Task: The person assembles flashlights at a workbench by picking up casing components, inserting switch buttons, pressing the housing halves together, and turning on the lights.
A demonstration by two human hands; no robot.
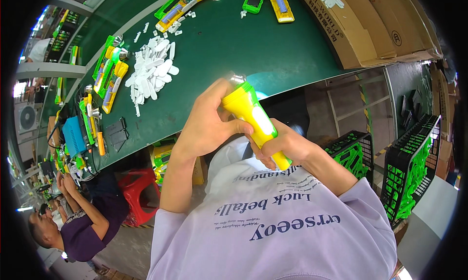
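While the left forearm [176, 185] rises almost straight up from its sleeve and leans a little inward at the wrist, the left hand [212, 119] reaches across to the head end of a yellow-and-green flashlight [251, 115]. Its grip is narrow, closed on the flashlight: the fingers curl behind the flared head, partly hidden, and the thumb lies across the yellow body, its tip pointing right. The right forearm [334, 175] comes in from the lower right on a slant, and the right hand [288, 146] is wrapped about the lower half of the same body, this grip closed too, with the fingers folded around towards the tail. The flashlight is tilted, its shiny reflector [238, 79] towards the upper left and its tail towards the lower right, held between the two hands in front of the pale shirt [273, 226], near the edge of the green surface [219, 50]. A bright white patch shows along the side of its body. On the surface, to the left of the hands, lies a heap of white plastic pieces [152, 70], with opened flashlight shells [111, 77] beside it.
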